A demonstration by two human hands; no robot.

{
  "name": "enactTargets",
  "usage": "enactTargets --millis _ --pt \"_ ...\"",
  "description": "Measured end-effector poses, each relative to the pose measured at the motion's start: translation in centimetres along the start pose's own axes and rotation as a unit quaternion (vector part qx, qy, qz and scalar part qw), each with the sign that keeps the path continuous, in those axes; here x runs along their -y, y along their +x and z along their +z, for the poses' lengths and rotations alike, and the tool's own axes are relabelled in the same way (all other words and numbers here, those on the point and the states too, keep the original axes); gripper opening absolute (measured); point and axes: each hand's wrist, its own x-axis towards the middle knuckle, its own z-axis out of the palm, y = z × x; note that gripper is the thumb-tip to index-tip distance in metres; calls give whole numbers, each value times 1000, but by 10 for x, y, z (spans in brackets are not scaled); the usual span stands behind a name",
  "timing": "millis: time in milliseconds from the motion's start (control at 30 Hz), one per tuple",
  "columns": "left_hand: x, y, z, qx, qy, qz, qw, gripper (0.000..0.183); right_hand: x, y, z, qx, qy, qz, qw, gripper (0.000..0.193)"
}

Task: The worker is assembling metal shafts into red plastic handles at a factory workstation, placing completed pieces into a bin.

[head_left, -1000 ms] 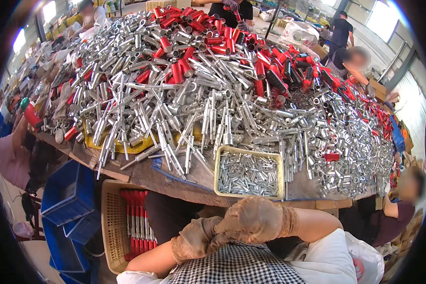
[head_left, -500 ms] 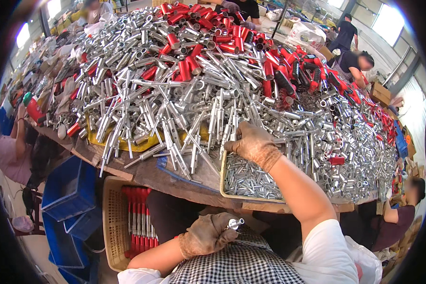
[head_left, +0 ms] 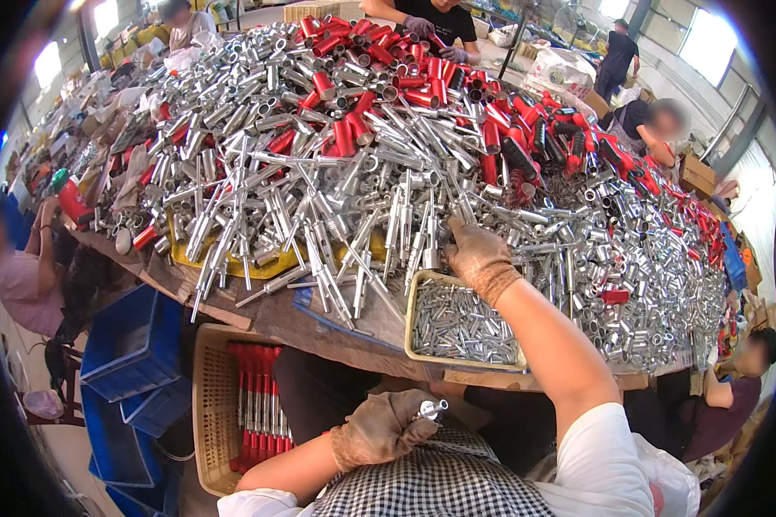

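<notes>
My left hand (head_left: 386, 426), in a brown-stained work glove, is closed around a silver metal tube (head_left: 433, 409) in front of my checked apron. Only the tube's round, hollow end sticks out past the fingers. My right hand (head_left: 481, 258), gloved alike, reaches over the pale tray (head_left: 416, 349) to the heap of silver metal rods (head_left: 401, 215). Its fingers are bent and pressed together among the parts at the tray's far edge. What they grip is hard to make out. Short silver pins (head_left: 461, 323) fill the tray.
Red tubes (head_left: 345, 133) and silver fittings pile high across the table. At lower left, a yellow basket (head_left: 211, 414) holds red-ended rods (head_left: 257, 396), beside stacked blue bins (head_left: 129, 345). Small silver rings (head_left: 638, 293) spread to the right. Several people are around the table.
My right hand has moved a little farther into the heap, off the tray's far left corner. My left hand still holds the tube at about the same place. The view has shifted slightly.
</notes>
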Motion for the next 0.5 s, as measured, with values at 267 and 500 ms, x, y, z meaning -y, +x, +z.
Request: enactTargets --millis 267,500 --pt "-4 -7 4 -11 4 -14 1000 32 5 2 1 -37 -82 -78 993 22" --pt "-9 -11 5 -24 33 -28 999 37 7 -12 -1 -95 -63 -101 988 13"
